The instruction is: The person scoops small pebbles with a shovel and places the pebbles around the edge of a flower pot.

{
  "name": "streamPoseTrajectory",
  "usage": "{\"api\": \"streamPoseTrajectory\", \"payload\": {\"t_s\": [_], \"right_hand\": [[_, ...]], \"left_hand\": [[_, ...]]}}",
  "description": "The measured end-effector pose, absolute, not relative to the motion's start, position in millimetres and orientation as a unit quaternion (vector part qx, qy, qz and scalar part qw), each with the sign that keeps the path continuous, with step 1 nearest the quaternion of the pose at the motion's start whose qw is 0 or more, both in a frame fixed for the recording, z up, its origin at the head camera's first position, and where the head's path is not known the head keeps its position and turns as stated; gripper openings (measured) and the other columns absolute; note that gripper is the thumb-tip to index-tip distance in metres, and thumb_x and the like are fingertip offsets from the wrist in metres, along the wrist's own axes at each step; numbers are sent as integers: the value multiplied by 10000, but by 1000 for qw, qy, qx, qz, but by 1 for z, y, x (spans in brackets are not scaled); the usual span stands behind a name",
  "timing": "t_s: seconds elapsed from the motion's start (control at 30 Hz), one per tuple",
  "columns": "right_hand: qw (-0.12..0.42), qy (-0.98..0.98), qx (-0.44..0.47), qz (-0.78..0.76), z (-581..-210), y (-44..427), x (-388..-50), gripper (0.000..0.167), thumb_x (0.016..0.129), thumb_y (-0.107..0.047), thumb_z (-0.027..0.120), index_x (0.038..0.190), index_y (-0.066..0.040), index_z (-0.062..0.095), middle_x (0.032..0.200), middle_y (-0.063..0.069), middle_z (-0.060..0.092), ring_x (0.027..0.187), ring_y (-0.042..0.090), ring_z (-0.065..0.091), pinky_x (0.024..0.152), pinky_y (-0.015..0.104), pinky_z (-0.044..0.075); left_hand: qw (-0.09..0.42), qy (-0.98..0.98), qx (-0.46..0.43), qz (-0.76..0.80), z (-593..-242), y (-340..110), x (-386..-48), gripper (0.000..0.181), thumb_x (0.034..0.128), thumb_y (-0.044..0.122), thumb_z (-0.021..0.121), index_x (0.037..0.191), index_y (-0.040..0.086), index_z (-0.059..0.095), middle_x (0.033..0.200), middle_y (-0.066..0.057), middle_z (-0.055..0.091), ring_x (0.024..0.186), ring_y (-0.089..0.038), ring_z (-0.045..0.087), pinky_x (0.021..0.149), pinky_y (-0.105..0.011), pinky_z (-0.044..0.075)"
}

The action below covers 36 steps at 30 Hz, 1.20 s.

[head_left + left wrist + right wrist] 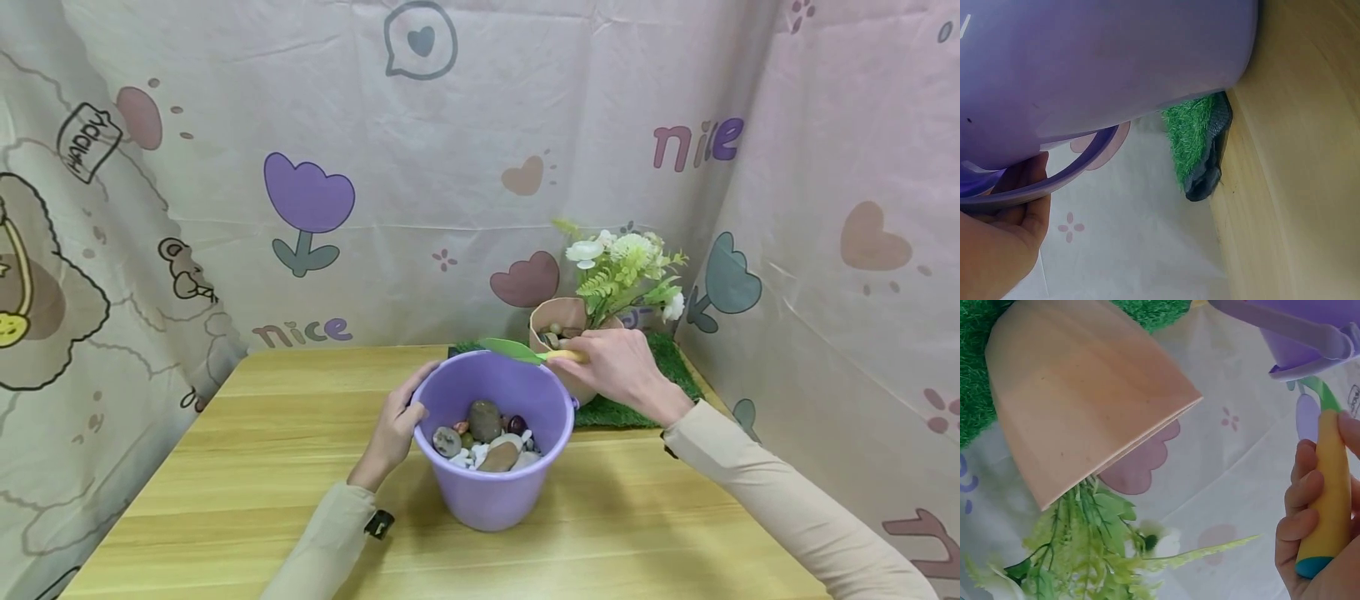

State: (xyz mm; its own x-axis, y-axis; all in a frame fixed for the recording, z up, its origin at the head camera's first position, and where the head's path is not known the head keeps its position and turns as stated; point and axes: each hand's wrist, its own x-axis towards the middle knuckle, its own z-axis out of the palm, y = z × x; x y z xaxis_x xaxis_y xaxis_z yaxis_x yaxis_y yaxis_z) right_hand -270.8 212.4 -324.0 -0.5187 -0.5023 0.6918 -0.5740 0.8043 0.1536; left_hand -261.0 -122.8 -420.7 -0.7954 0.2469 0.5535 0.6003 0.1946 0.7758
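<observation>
"Where's the bucket (491,504)?"
"Short of the desk's (315,417) back edge — left hand (397,421) gripping its rim (491,476), right hand (618,362) grasping a trowel (513,349) near it."
"Stones (485,421)?"
"Inside — only the head view shows them."

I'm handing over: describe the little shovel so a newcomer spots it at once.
Start at the purple bucket on the wooden table. In the head view, the shovel appears against its far rim. Unlike the bucket and nearby peach pot, it pairs a green blade with a yellow handle.
</observation>
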Motion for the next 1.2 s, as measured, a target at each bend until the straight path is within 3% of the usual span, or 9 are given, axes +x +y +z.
{"api": "streamPoseTrajectory", "payload": {"t_s": [0.23,0.5,0.77,1.0,1.2], "right_hand": [[328,-894,305,18,-318,208,-262,361,822,-547,687,623,-267,574,484,-136,430,405,22,376,364,240,267],[246,-916,317,-4,-310,202,-254,310,776,-604,701,660,-317,694,565,-180,538,467,18,451,401,253,337],[215,-918,331,-25,-306,194,-253,314,736,-579,744,611,-309,646,534,-172,507,451,51,453,395,283,339],[200,-921,333,-37,-304,187,-255,411,706,-542,778,512,-282,527,484,-148,444,429,63,401,384,283,292],[210,-910,351,-63,-303,179,-253,442,636,-566,814,482,-269,525,525,-129,479,461,55,443,395,298,354]], "left_hand": [[151,-754,-276,-576,-421,-123,-261,685,777,-18,412,1459,32,446,1434,-179,521,1231,-371,552,1017,-470,474],[154,-758,-269,-574,-422,-124,-261,700,763,-17,417,1455,74,464,1429,-173,528,1229,-355,558,1017,-474,466],[151,-758,-272,-574,-422,-123,-261,686,771,-17,418,1455,27,450,1434,-178,522,1241,-360,551,1023,-507,455],[151,-761,-265,-573,-421,-123,-260,700,765,-11,420,1459,76,460,1434,-149,528,1236,-342,556,1019,-424,471],[166,-760,-272,-566,-421,-123,-262,691,749,-24,423,1438,13,470,1413,-156,548,1221,-337,563,1015,-343,468]]}}
